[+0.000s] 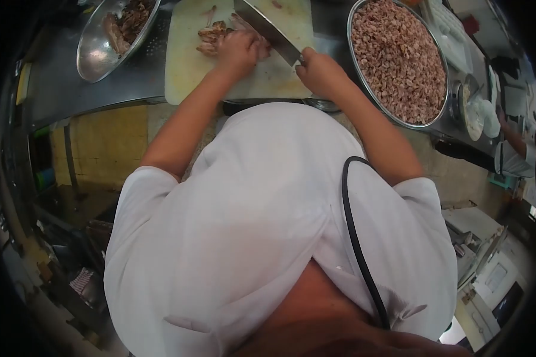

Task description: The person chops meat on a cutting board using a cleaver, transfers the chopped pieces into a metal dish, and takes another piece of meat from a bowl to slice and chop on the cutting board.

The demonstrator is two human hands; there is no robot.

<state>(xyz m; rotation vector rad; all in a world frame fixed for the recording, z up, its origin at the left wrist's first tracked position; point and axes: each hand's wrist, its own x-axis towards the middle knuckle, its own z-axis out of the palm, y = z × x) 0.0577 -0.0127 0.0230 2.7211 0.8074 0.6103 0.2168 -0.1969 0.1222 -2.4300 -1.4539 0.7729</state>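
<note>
My left hand [239,55] is closed on a piece of meat [211,39] that lies on the pale cutting board [190,80]. In my right hand [318,71] is the handle of a broad-bladed knife [271,33]. The blade slants up and left from that hand, close beside the meat and the fingers of my left hand. Small scraps of meat lie near the board's far side.
At the left, a metal bowl [92,62] holds larger meat pieces. A big round tray [426,124] of chopped meat stands at the right. Beyond it are a smaller container [474,119] and a co-worker's arm [514,138]. A dark cable [352,229] hangs over my white shirt.
</note>
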